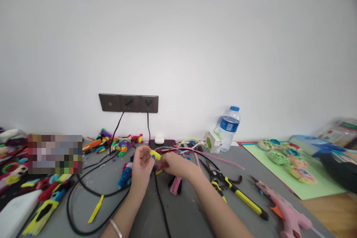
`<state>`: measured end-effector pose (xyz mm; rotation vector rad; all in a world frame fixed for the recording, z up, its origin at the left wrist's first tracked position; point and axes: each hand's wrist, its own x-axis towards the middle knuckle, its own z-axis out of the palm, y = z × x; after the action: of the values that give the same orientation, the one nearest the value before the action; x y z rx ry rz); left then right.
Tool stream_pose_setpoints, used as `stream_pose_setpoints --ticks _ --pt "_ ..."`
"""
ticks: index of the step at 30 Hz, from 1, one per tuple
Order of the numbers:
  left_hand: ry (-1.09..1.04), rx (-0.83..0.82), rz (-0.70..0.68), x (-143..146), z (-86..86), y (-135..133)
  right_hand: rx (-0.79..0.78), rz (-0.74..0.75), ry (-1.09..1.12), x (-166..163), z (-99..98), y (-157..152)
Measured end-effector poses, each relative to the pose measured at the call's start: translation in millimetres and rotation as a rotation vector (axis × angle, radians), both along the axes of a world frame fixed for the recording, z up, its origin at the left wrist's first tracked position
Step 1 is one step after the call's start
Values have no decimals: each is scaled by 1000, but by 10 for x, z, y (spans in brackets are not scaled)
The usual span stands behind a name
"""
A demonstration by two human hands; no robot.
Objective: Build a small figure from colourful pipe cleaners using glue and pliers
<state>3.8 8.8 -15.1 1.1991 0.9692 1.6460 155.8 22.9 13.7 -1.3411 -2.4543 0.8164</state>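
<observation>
My left hand (142, 165) is pinched closed on a small fuzzy yellow pipe-cleaner piece (155, 154), with a bit of blue below it at the fingertips. Right beside it, my right hand (173, 164) has its fingers bent together. What they grip is hidden, though a yellow bit (158, 172) shows beneath them. A fuzzy blue figure (124, 176) lies left of my left wrist. Under my right forearm rests a pink and black fuzzy piece (175, 186).
Black cables (69, 208) loop across the grey table (108, 219) from the wall sockets (128, 103). Yellow-handled pliers (245, 200) and a pink glue gun (290, 212) lie to the right. A water bottle (228, 128) stands by the wall. Several colourful fuzzy figures (122, 147) sit at the back left.
</observation>
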Motion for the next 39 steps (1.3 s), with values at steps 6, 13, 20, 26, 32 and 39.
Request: stream_pose_setpoints --ticks 6,13,20,26,32,39 --pt "-9 -7 -36 7 24 -2 -6 -10 -46 -25 0 -22" --pt "-3 1 -43 7 28 -10 13 -16 -54 -70 -31 -22" --pt "-18 -13 -34 14 4 3 96 -109 -168 -90 -131 -15" --pt "-16 -21 -24 9 -25 17 43 -55 -19 -7 -42 12" --pt "-30 -36 -39 4 -31 21 52 -60 37 38 52 0" --pt "-11 -29 -36 1 -11 5 74 -23 62 26 76 5"
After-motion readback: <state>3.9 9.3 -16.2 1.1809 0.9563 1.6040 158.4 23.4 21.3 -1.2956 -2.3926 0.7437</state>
